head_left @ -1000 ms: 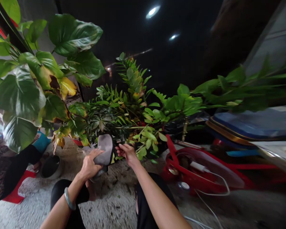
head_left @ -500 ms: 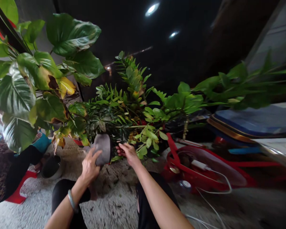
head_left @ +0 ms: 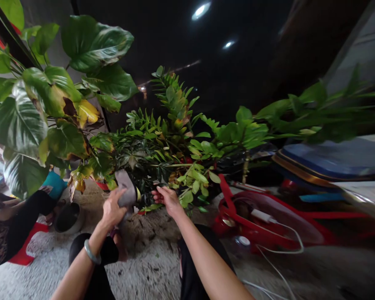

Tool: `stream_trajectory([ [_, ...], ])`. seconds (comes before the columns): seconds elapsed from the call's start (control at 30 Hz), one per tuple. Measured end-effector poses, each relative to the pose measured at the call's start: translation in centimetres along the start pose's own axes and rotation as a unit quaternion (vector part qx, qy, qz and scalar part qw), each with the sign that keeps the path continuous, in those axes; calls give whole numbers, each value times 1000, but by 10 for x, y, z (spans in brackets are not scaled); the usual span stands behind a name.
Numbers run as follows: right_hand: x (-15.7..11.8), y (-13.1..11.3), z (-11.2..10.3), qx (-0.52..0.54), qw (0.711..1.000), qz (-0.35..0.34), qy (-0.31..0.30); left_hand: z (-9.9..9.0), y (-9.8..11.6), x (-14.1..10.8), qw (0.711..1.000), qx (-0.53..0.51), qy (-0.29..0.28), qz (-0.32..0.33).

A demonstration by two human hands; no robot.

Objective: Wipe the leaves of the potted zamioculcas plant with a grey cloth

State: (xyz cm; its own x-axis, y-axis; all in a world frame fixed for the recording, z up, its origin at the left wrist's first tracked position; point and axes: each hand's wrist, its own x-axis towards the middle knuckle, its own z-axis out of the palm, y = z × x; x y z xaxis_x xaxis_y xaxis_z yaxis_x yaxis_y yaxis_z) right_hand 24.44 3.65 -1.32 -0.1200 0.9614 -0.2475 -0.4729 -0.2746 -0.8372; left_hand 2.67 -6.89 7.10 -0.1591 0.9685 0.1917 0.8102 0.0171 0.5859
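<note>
My left hand [head_left: 114,207] grips a grey, flat, soft-looking piece like a folded cloth [head_left: 125,185], with a yellow strip along its right edge. It is tilted in front of the dark leafy plants. To the right of it, my right hand [head_left: 168,201] has its thumb and fingers drawn together beside dark leaves [head_left: 145,183]. What those fingers pinch, if anything, is too small to tell. Light green leaves [head_left: 195,179] hang just beside the right hand, and a plant with feathery stems [head_left: 171,100] rises behind both hands.
At left, a large-leaved plant [head_left: 21,125] overhangs a dark pot [head_left: 68,218] and a seated person [head_left: 3,225] on a red stool [head_left: 28,250]. A red basket [head_left: 234,212] with a white cable [head_left: 287,250] stands at right, below a blue lid-like object [head_left: 337,158].
The grey piece has tilted and shifted left with my left hand, and its yellow edge now shows. My right hand has stayed nearly in place.
</note>
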Motion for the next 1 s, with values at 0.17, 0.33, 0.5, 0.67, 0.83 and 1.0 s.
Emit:
stream_trajectory([
  [0.17, 2, -2, -8, -8, 1000, -8, 5, -5, -11, -43, 999, -43, 19, 12],
  [0.33, 6, 1, -3, 1, 1000, -10, 16, -53, 38, 26, 960, -41, 270, 63],
  [0.5, 7, 7, 2, 5, 1000, 2, 2, -27, 63, 50, 987, -15, 88, 135],
  [0.67, 6, 5, -4, -6, 1000, -23, -1, -24, 55, 10, 962, 28, -183, 199],
  [0.83, 2, -3, -6, -13, 1000, 3, -4, -51, 83, 55, 979, -28, 45, 198],
  [1.0, -1, -3, -2, -11, 1000, 13, 0, -30, 104, 94, 984, -26, 62, 164],
])
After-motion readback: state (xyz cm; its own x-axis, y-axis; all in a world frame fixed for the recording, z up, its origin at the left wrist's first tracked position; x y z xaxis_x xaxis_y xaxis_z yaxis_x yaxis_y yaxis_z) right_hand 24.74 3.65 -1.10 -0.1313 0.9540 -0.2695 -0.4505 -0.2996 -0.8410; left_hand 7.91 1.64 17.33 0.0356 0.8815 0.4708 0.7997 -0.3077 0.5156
